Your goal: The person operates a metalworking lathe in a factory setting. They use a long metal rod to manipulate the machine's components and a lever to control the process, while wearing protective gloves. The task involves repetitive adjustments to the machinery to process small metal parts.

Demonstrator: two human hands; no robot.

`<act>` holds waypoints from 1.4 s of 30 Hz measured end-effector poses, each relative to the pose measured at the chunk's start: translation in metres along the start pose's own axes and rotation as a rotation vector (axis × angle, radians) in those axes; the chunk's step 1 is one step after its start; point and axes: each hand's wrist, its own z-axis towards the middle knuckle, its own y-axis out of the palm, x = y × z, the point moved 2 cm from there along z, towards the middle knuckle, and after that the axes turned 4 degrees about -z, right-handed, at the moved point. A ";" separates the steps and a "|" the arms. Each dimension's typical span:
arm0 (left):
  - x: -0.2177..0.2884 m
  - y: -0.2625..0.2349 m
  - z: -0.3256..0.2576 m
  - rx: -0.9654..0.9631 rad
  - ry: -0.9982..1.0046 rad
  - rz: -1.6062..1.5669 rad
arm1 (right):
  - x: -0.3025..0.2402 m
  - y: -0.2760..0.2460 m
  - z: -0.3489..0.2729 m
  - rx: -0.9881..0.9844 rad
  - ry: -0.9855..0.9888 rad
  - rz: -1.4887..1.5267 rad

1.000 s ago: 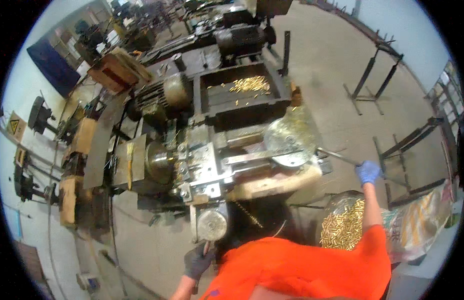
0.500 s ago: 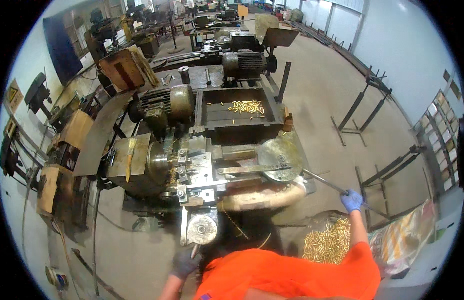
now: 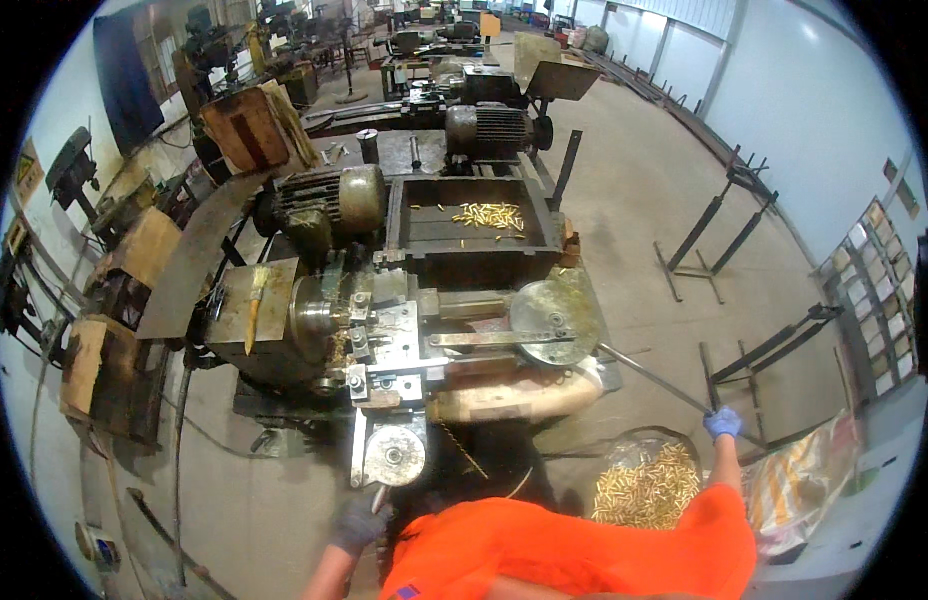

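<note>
My left hand (image 3: pixel 362 526), in a dark grey glove, is closed around a short metal handle (image 3: pixel 380 499). That handle runs into a small round disc (image 3: pixel 396 455) at the front of a lathe-like machine. At the right, my right hand (image 3: pixel 723 422) wears a blue glove and grips a long metal lever (image 3: pixel 656 376) near its outer end. The lever reaches to a larger round plate (image 3: pixel 557 322) with a flat bar (image 3: pixel 494 340) across it. Left of the bar sit a bolted metal slide (image 3: pixel 394 340) and a round chuck (image 3: pixel 310 312); the work there is too small to make out.
Small brass-coloured pieces (image 3: pixel 492 215) lie in a dark metal tray (image 3: pixel 409 255) behind the slide. More fill a round container (image 3: pixel 644 485) beside my right arm, near a woven sack (image 3: pixel 799 485). A brush (image 3: pixel 254 312) rests on the headstock. Metal stands (image 3: pixel 754 352) occupy the right floor.
My right hand has slid outward along the lever and come slightly nearer to me. The left hand stays on the short handle. The whole view has shifted a little.
</note>
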 end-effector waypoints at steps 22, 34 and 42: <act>0.003 -0.006 0.000 -0.067 0.021 0.062 | 0.000 -0.006 -0.040 -0.013 0.064 0.051; -0.011 -0.002 0.002 -0.073 0.027 0.021 | 0.009 0.010 -0.046 -0.023 0.089 0.052; -0.017 0.000 0.003 -0.066 0.060 -0.027 | 0.009 0.007 -0.063 -0.023 0.103 0.052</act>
